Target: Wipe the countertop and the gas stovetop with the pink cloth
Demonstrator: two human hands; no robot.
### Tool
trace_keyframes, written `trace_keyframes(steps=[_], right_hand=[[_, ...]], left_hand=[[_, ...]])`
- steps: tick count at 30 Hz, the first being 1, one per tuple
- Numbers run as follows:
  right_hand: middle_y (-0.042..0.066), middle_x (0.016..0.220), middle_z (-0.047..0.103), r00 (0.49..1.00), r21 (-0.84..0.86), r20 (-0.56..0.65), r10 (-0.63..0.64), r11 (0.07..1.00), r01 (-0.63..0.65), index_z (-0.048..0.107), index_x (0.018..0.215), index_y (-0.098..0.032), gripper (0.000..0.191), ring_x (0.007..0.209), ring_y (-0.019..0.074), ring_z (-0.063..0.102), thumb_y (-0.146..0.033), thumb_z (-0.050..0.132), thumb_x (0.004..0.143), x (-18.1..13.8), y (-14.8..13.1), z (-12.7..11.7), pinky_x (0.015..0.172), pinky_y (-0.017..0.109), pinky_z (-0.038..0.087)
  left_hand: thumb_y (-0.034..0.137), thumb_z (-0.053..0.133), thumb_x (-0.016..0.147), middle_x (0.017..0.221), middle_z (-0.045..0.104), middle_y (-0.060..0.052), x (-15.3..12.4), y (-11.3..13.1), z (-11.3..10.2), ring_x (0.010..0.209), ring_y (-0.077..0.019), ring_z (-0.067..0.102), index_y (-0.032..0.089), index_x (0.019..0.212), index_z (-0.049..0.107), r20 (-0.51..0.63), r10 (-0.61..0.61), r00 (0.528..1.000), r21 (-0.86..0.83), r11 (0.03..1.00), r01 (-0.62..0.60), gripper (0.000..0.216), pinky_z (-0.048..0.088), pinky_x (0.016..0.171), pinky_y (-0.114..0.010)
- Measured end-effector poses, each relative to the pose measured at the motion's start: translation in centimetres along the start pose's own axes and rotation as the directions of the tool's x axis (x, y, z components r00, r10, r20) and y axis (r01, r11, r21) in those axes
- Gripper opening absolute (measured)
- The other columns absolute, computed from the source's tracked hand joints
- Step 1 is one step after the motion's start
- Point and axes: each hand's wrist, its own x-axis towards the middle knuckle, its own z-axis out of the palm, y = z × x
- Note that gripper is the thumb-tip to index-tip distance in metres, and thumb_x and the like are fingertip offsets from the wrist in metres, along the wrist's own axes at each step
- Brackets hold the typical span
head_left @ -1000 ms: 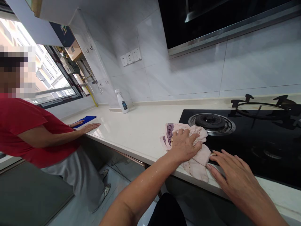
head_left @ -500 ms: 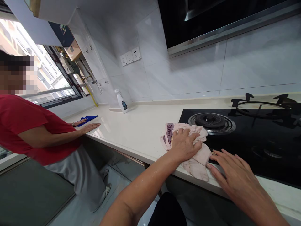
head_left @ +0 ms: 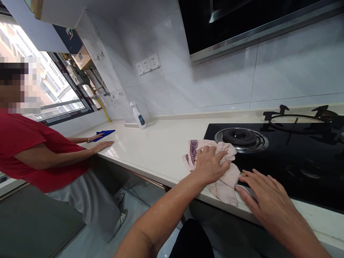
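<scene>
A pale pink towel [head_left: 228, 175] with a purple lettered band lies bunched over the counter's front edge and the near left corner of the black gas cooktop [head_left: 279, 165]. My left hand [head_left: 212, 165] presses down on it, fingers curled over the folds. To the right, my right hand [head_left: 266, 193] is open, its fingers spread on the cooktop's front edge. Its thumb and a ringed finger are close by the towel's right side; whether they touch it I cannot tell.
White countertop [head_left: 161, 143] runs left to a spray bottle [head_left: 138, 116] by the wall. At the far left a person in a red shirt [head_left: 48, 150] has a hand on a blue cloth [head_left: 104, 134]. A pan support [head_left: 295, 122] stands behind; a range hood [head_left: 242, 28] hangs overhead.
The person at the left has pushed the blue cloth slightly right along the counter and leaned a little to the left. My hands and the towel have hardly moved.
</scene>
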Motion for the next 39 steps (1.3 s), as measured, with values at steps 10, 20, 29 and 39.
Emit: trace_keyframes(steps=[10, 20, 29, 39], right_hand=[[0.013, 0.134, 0.068, 1.0, 0.0, 0.01, -0.01, 1.0, 0.01, 0.063, 0.123, -0.02, 0.04, 0.135, 0.0377, 0.056, -0.046, 0.038, 0.105, 0.01, -0.21, -0.18, 0.111, 0.063, 0.043], [0.014, 0.131, 0.07, 0.999, -0.026, -0.026, -0.034, 0.999, 0.034, 0.063, 0.121, -0.02, 0.04, 0.131, 0.0378, 0.059, -0.046, 0.037, 0.106, 0.11, -0.27, -0.3, 0.108, 0.062, 0.045], [0.015, 0.129, 0.071, 0.998, -0.039, -0.038, -0.043, 0.998, 0.041, 0.064, 0.119, -0.02, 0.04, 0.129, 0.0382, 0.061, -0.046, 0.036, 0.106, 0.24, -0.27, -0.19, 0.106, 0.062, 0.046], [0.015, 0.128, 0.071, 0.998, -0.033, -0.037, -0.052, 0.998, 0.051, 0.064, 0.119, -0.019, 0.04, 0.129, 0.0391, 0.061, -0.044, 0.037, 0.106, 0.24, -0.28, -0.36, 0.106, 0.063, 0.046]], left_hand=[[0.053, 0.048, 0.104, 0.132, 0.066, -0.005, 0.04, -0.16, 0.38, 0.122, -0.0315, 0.055, 0.036, 0.138, 0.065, -0.03, 0.012, 0.999, -0.003, 1.0, -0.012, 0.042, 0.045, 0.1, -0.051], [0.053, 0.048, 0.103, 0.134, 0.065, -0.005, 0.06, -0.18, 0.36, 0.123, -0.0313, 0.054, 0.036, 0.138, 0.066, -0.024, 0.014, 1.0, -0.002, 1.0, -0.014, 0.042, 0.044, 0.101, -0.05], [0.052, 0.048, 0.104, 0.132, 0.065, -0.006, 0.03, -0.21, 0.4, 0.121, -0.0311, 0.055, 0.036, 0.138, 0.066, -0.029, 0.016, 0.999, -0.005, 1.0, -0.016, 0.042, 0.044, 0.1, -0.049], [0.054, 0.049, 0.103, 0.133, 0.065, -0.006, 0.06, -0.14, 0.21, 0.121, -0.0314, 0.055, 0.036, 0.139, 0.066, -0.017, 0.01, 1.0, -0.004, 1.0, -0.01, 0.043, 0.046, 0.1, -0.05]])
